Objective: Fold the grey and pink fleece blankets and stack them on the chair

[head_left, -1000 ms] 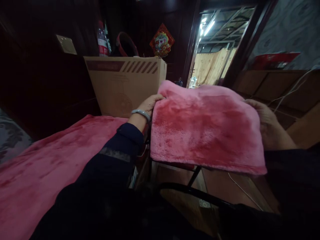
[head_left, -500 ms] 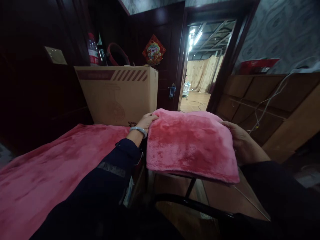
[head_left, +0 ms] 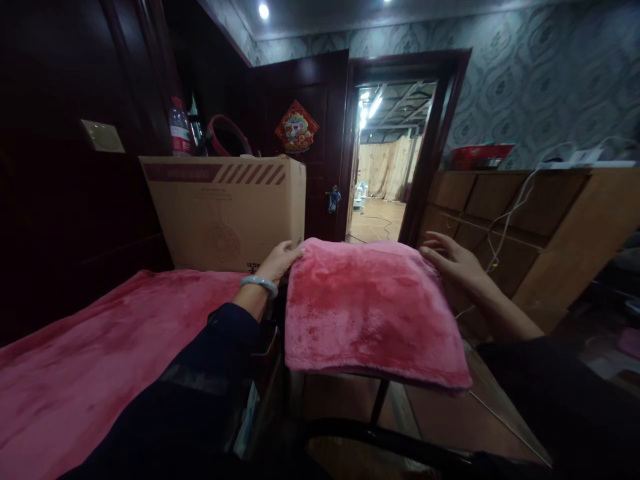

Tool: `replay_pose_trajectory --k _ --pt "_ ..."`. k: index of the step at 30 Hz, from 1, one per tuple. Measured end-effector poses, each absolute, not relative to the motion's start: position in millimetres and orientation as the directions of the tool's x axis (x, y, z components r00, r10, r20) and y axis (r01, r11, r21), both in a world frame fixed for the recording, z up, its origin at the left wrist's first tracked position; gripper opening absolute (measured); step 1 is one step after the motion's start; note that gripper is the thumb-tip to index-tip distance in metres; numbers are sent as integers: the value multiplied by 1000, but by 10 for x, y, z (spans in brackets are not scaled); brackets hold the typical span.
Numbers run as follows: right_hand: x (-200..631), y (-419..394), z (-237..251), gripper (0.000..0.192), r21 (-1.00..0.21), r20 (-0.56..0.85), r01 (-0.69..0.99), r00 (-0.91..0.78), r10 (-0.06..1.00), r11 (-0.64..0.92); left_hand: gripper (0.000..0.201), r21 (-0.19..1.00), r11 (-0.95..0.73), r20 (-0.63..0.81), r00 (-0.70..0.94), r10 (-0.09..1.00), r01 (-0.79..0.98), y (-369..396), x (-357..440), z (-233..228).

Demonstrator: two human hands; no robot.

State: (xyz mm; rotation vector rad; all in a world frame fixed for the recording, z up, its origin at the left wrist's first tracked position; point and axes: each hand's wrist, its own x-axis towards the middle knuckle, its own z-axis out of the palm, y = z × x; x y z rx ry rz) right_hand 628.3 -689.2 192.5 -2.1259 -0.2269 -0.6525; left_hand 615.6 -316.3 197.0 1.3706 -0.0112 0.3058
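A: Where is the towel [head_left: 370, 310] lying?

B: It is lying folded and flat over a dark frame [head_left: 380, 400], just right of the pink blanket [head_left: 100, 353]; a box [head_left: 225, 210] is standing behind.

A: How are the hands sitting?

B: The left hand [head_left: 280, 261] is pinching the towel's far left corner; the right hand [head_left: 450, 260] is hovering at the far right corner, fingers spread, gripping nothing.

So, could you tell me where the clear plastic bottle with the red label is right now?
In the head view, upper left: the clear plastic bottle with the red label stands behind the brown cardboard box, beside a red ring-shaped object.
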Motion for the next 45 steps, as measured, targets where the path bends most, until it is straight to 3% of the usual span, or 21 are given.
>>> replay_pose_trajectory --k 2,3,5,7,9,13,27,40,45 --pt "6188 -6761 2085 80 -471 665 549 735 132 -690 51 909 -178 413 867 277 -377 -3288 6042 2046" --pt "6142 -6672 2152 81 -344 694 616 675 250 -709 58 820 -375 530 822 210 -433 -3376 5976 2076" --pt "6085 -6488 2225 83 -115 684 686 579 444 -719 74 551 -660 644 764 -52 -510 -3569 5853 2107" --pt "6098 -6345 2201 85 32 615 696 552 563 -718 88 295 -798 574 765 -292 -526 -3731 5774 2089" --pt "6168 -6277 2100 86 92 529 694 573 626 -714 98 148 -847 458 794 -399 -511 -3820 5756 2031" --pt "6321 -6300 1875 85 82 469 714 587 660 -695 105 112 -863 365 828 -426 -493 -3824 5832 1895" --pt "6411 -6305 1695 75 -9 519 726 591 618 -687 101 171 -851 401 824 -401 -497 -3802 5961 1767" --pt "6378 -6335 1769 88 -77 509 744 602 616 -663 106 168 -848 365 831 -420 -503 -3748 5950 1822" --pt "6339 -6488 1961 78 -134 524 663 678 515 -737 103 162 -845 304 840 -449 -510 -3727 5901 2010"
